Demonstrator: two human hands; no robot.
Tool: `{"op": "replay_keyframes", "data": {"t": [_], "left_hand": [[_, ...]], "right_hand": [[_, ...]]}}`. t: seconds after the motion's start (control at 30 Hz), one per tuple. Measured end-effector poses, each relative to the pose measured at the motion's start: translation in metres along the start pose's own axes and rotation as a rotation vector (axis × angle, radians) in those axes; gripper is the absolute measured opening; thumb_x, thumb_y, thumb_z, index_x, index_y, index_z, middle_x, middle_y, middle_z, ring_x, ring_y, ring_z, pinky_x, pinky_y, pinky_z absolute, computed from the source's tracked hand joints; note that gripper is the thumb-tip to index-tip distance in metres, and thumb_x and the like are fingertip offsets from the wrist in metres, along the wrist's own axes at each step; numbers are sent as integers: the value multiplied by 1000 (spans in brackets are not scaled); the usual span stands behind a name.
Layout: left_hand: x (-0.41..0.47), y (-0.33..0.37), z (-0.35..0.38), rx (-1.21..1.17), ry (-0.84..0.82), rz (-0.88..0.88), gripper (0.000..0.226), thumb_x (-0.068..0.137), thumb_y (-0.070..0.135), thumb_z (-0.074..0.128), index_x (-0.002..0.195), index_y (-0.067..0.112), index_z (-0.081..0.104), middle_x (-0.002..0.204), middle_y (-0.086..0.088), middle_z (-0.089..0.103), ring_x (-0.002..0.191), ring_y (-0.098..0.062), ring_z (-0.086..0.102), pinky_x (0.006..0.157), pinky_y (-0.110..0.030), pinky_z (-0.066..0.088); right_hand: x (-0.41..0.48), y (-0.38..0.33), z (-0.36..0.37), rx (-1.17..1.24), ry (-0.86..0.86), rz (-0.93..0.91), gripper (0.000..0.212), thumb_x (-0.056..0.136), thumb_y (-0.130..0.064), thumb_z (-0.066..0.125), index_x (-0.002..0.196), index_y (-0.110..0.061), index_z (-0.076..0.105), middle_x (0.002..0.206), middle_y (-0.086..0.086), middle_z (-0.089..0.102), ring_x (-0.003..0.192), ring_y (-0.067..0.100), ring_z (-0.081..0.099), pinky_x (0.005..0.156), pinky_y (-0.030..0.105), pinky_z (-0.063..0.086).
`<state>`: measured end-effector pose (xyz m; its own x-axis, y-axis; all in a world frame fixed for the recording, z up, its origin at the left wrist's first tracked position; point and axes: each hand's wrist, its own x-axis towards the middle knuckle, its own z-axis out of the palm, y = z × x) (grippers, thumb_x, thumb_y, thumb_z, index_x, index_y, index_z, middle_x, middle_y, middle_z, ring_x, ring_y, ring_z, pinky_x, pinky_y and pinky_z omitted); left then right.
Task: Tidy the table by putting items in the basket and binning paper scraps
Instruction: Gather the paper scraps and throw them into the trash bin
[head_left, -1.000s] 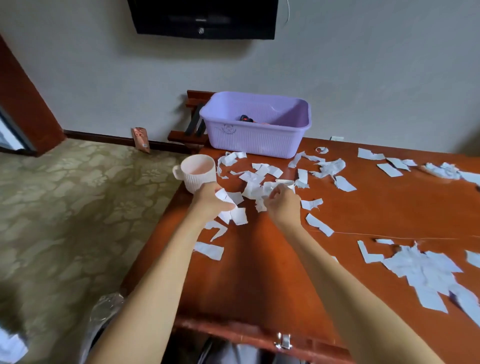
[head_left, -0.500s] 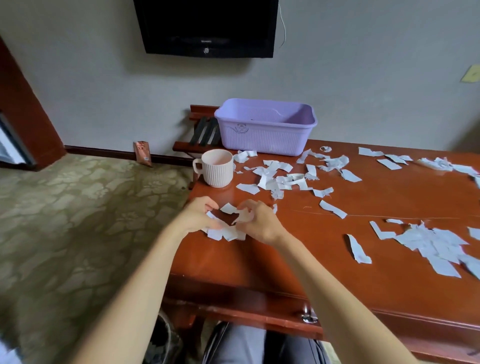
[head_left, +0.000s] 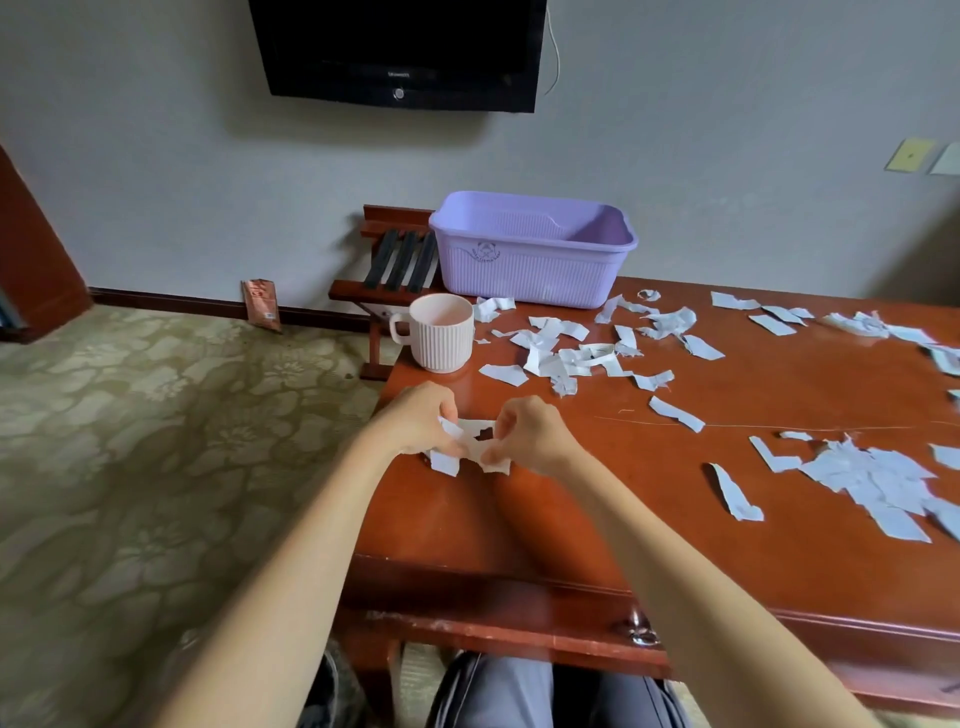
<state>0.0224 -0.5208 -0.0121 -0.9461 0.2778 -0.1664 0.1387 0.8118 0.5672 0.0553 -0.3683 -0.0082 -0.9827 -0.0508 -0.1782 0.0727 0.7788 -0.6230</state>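
Note:
My left hand (head_left: 415, 423) and my right hand (head_left: 532, 436) meet near the table's left front corner, both pinching a small bunch of white paper scraps (head_left: 470, 449) that rests on the wood. A ribbed pale pink mug (head_left: 441, 332) stands just beyond my hands by the left edge. The lilac basket (head_left: 530, 260) sits at the far left corner; its inside is mostly hidden. Many more paper scraps (head_left: 566, 353) lie strewn behind the mug, and a larger heap of scraps (head_left: 872, 478) lies at the right.
The red-brown wooden table (head_left: 649, 493) has a drawer handle (head_left: 641, 631) on its front edge. A slatted wooden rack (head_left: 400, 265) stands on the floor beside the basket. A black bin's rim (head_left: 332, 691) shows under the table by my legs. A TV (head_left: 400, 52) hangs on the wall.
My hands have drawn back from beside the mug toward the table's front, gathering scraps into one bunch between them. The camera view has pulled back and tilted up.

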Motion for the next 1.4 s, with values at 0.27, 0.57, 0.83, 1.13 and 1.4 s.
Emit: {"op": "replay_keyframes", "data": {"t": [0.27, 0.57, 0.83, 1.13, 1.4], "left_hand": [[17, 5, -8, -166, 112, 41, 43, 71, 14, 79, 108, 17, 57, 112, 2, 48, 104, -17, 51, 83, -32, 52], [19, 27, 4, 163, -50, -31, 46, 78, 18, 75, 118, 5, 57, 122, -9, 55, 99, -22, 54, 71, -25, 41], [28, 47, 1, 45, 97, -20, 20, 79, 16, 73, 92, 6, 60, 90, -7, 54, 77, -17, 47, 55, -18, 31], [79, 73, 21, 182, 135, -32, 40, 83, 21, 69, 115, 0, 59, 132, -15, 52, 126, -27, 46, 101, -32, 41], [90, 79, 23, 258, 85, -125, 46, 81, 31, 71, 118, 7, 56, 118, -11, 61, 111, -26, 57, 90, -32, 46]], "right_hand": [[22, 9, -29, 184, 189, 84, 21, 73, -6, 75, 81, -10, 56, 85, 2, 56, 70, 14, 52, 69, 27, 48], [43, 26, -40, 157, 164, 127, 36, 75, -8, 74, 110, -11, 62, 119, 13, 62, 92, 24, 61, 85, 34, 55], [53, 41, -54, 346, 232, 276, 70, 78, -15, 74, 137, -4, 37, 117, 14, 59, 103, 25, 61, 92, 33, 52], [70, 54, -61, -160, 150, 179, 75, 78, -33, 73, 137, -6, 37, 133, 14, 54, 118, 29, 56, 86, 29, 50], [75, 59, -68, -17, 154, 205, 25, 91, -21, 57, 105, -1, 57, 91, 13, 58, 65, 14, 53, 49, 14, 37]]}}
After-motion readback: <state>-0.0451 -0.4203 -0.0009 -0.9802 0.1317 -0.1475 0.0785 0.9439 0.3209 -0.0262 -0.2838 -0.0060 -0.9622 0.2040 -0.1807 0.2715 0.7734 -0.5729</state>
